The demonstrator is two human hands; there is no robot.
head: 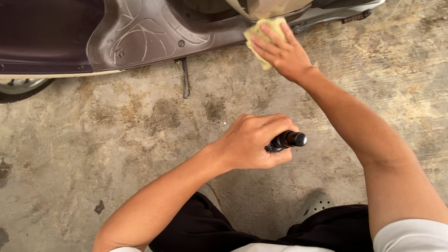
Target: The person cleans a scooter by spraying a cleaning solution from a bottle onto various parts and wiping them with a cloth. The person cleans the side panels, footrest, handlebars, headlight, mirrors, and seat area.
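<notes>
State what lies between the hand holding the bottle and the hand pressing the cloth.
In the head view, only bare stained concrete floor lies between the left hand and the right hand.

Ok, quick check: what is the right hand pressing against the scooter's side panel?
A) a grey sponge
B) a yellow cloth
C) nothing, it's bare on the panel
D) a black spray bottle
B: the right hand lies flat on a yellow cloth against the lower edge of the scooter, while the left hand grips the dark bottle well clear of the panel.
</notes>
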